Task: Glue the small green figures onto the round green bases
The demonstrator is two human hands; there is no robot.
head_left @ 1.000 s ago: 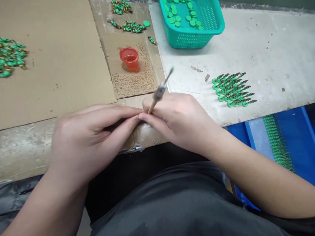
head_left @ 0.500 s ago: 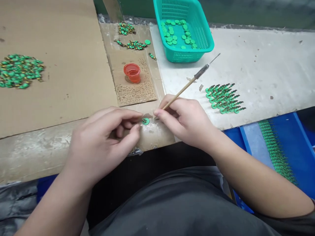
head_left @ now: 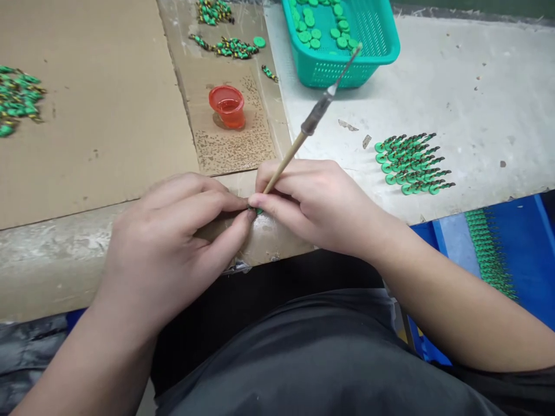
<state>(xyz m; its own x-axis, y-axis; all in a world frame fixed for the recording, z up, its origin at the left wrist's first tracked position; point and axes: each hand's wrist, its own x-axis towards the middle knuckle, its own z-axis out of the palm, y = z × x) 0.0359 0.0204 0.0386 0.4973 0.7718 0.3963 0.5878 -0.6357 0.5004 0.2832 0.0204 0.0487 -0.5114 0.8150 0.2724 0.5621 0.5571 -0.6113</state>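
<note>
My left hand (head_left: 173, 225) is closed in a pinch at the table's front edge, on a small green figure with a round disc base (head_left: 259, 211). Fingertips hide most of that piece. My right hand (head_left: 316, 202) grips a thin wooden-handled tool (head_left: 286, 156) like a pen. Its dark collar and slender tip point up and away, toward the basket. The right fingertips meet the left ones over the green piece; whether the tool's lower end touches it cannot be seen.
A red cup (head_left: 234, 118) of liquid stands on spotted cardboard (head_left: 234, 156). Behind are piles of green-and-dark figures (head_left: 236, 48) and a turquoise basket (head_left: 347, 75) of green discs. Standing figures (head_left: 414, 164) form rows at right, above a blue tray (head_left: 524, 248). Another pile (head_left: 19, 95) lies left.
My right hand has moved left, bringing its fingertips against the left hand's at the green piece. The tool has come along, more upright. The whole view has shifted slightly.
</note>
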